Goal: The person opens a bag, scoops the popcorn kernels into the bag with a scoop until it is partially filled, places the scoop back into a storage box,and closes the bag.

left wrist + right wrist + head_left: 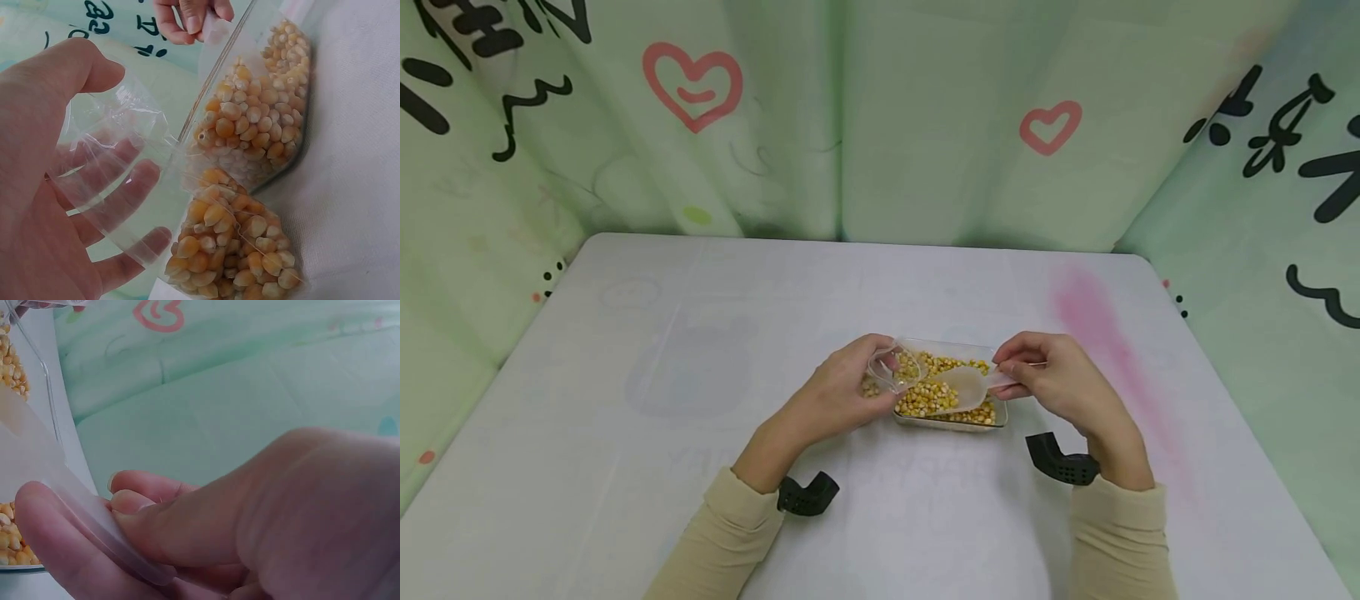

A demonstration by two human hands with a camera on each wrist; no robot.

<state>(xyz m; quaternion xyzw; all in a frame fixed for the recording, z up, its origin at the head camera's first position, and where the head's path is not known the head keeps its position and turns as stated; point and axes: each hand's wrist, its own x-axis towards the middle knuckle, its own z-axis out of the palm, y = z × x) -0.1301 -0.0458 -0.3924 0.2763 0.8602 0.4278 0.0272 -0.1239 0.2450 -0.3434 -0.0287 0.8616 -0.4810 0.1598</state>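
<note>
A shallow, clear-walled rectangular container [951, 426] sits on the white-covered table [910, 517] just below and right of the centre of the head view, its long axis running roughly left to right across the frame, and it is filled with loose yellow corn kernels [917, 402]. It lies between the two hands, one at each end. The left hand [842, 385], left of it, has its thumb and fingers curved round the upper part of a thin, clear plastic bag [231, 253]; the left wrist view shows kernels in the lower part of this bag, just beside the container's end. The right hand [1062, 375], at the container's right end, pinches the handle of a translucent white plastic scoop [966, 387] between thumb and fingers. The scoop's long axis follows the container's fairly closely, handle to the right and bowl to the left, and the bowl is over the right-hand part of the kernels. The relation that matters most appears to be between scoop and bag: the bowl's front edge faces left, toward the bag's mouth, which stands open above the container's left end. The two are near each other but apart in the head view, with the left hand nearer the mouth and the right hand well behind the bowl. Whether the bowl carries any kernels cannot be told.
</note>
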